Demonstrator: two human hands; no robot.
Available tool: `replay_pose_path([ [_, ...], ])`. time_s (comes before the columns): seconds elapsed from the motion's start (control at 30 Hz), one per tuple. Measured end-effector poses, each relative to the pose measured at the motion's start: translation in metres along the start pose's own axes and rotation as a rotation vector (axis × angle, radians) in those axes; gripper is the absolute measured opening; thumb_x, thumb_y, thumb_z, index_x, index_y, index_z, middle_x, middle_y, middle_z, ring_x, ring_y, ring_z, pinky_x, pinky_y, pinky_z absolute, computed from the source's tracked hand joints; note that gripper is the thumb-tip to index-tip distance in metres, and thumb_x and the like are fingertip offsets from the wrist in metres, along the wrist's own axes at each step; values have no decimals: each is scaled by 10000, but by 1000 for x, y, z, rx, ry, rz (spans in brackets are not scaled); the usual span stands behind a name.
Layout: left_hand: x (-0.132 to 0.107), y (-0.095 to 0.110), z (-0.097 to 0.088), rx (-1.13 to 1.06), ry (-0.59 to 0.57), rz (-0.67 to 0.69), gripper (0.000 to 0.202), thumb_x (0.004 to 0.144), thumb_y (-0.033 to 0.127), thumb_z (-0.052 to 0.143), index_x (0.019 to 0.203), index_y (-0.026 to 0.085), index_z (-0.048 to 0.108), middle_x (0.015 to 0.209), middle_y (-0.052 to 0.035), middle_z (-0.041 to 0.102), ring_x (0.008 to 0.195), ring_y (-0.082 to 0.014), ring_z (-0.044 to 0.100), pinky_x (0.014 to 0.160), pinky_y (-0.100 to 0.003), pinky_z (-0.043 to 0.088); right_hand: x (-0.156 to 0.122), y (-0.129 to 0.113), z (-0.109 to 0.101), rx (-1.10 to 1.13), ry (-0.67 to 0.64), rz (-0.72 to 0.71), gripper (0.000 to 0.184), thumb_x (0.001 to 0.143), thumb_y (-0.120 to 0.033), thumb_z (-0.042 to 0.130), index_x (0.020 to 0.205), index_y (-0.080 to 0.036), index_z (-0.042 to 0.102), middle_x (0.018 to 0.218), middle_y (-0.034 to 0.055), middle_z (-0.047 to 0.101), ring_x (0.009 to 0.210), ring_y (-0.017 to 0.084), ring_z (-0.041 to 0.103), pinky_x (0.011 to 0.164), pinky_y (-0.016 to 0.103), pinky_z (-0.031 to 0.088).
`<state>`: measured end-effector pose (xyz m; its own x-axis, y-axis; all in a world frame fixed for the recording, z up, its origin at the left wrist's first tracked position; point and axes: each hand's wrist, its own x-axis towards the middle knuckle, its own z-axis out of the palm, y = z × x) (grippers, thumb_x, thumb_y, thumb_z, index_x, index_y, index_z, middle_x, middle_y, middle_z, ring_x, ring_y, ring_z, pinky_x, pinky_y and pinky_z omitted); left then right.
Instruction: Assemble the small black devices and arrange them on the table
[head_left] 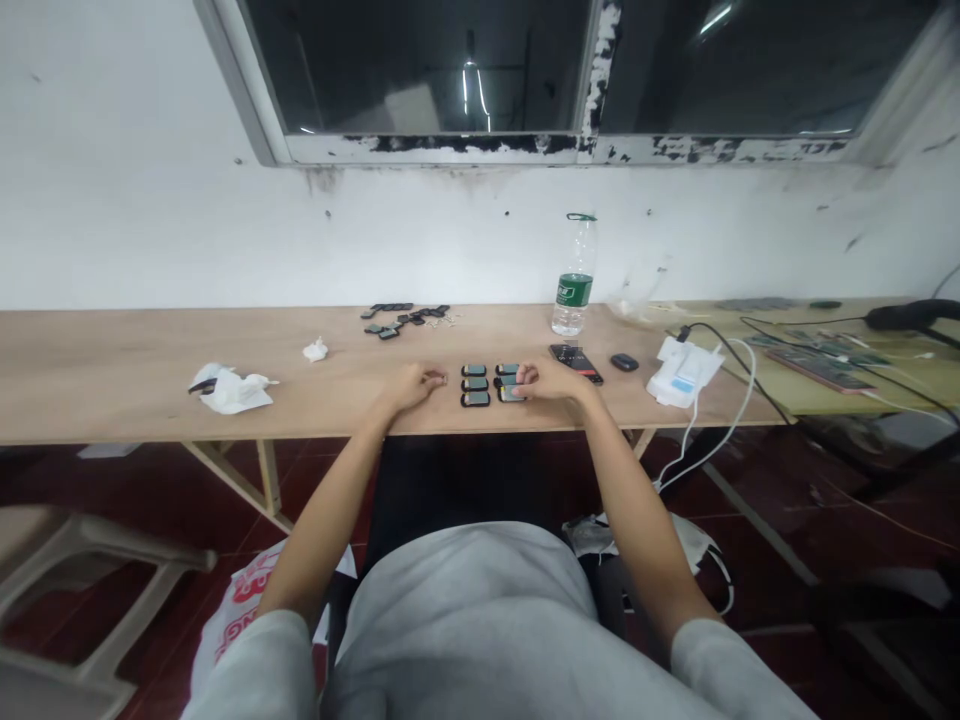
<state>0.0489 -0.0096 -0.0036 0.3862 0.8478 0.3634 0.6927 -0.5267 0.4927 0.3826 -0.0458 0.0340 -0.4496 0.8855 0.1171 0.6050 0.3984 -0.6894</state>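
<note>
My left hand [411, 388] rests near the table's front, its thumb and fingers pinched around a small pale piece [445, 379] too tiny to identify. Just right of it lie small dark-framed pieces with grey-green faces in two columns. The left column [475, 384] is fully visible. Over the right column [511, 394] hovers or rests my right hand [553, 380], covering part of it. Its fingers are curled together at the middle and front pieces; whatever is between them cannot be made out.
Behind the hands lies a loose pile of dark pieces [405, 318]. A water bottle [573, 290], a phone [576, 363], a black oval object [624, 362] and a white power strip with cables [684, 372] stand to the right. Crumpled tissues [236, 390] lie left.
</note>
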Motion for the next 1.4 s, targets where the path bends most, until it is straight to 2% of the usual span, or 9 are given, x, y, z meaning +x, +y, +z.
replay_pose_path([
  [0.23,-1,3,-3,18,13,-13,323,907,426,628,1049,176,775,1077,-113,788,905,-262,726,824,-369,571,1,-5,0,67,76,-35,141,799,-256,796,857,-159,711,833,50,755,777,164,689,691,223,519],
  [0.3,-2,11,-6,27,67,26,336,906,480,646,976,181,782,1049,-107,785,849,-240,711,783,-344,562,2,-8,2,97,99,-47,140,805,-256,794,877,-152,736,839,57,762,754,162,693,693,229,530],
  [0.43,-6,40,-9,61,160,176,433,945,553,600,786,183,761,846,-75,760,705,-185,647,698,-295,527,4,-13,8,217,132,-31,167,832,-278,775,921,-139,757,837,68,772,641,153,691,635,240,535],
  [0.57,-8,67,0,7,148,338,359,963,494,608,922,178,773,867,-63,743,683,-156,642,649,-264,522,3,-23,13,266,159,-61,170,851,-289,763,938,-143,762,852,71,778,648,155,706,634,233,535],
  [0.7,-8,81,11,8,173,475,230,970,356,611,1035,195,761,1058,-89,737,862,-180,705,746,-267,559,1,-33,15,247,133,-88,184,859,-304,765,961,-150,766,862,65,777,654,161,717,650,240,536],
  [0.87,-10,84,14,80,162,504,178,962,279,610,1029,209,760,1150,-93,740,942,-204,730,808,-279,567,1,-35,16,250,130,-100,230,861,-335,765,996,-148,757,917,69,776,683,164,734,692,247,549],
  [1.03,-11,83,15,127,116,457,196,966,318,618,1045,216,766,1182,-92,749,941,-207,742,846,-277,561,2,-34,17,286,130,-90,208,866,-306,762,996,-145,750,922,75,773,684,161,730,660,236,546],
  [1.27,-11,79,17,131,140,491,216,968,336,628,1060,204,772,1154,-98,764,931,-206,751,834,-271,568,0,-37,16,320,112,-86,190,865,-272,773,996,-137,746,873,67,763,671,148,717,640,224,550],
  [1.4,-12,80,14,83,119,490,217,965,338,634,1060,206,777,1148,-85,772,977,-212,750,878,-277,571,2,-33,18,351,89,-81,196,869,-273,778,1002,-132,753,880,73,764,660,139,711,630,214,551],
])
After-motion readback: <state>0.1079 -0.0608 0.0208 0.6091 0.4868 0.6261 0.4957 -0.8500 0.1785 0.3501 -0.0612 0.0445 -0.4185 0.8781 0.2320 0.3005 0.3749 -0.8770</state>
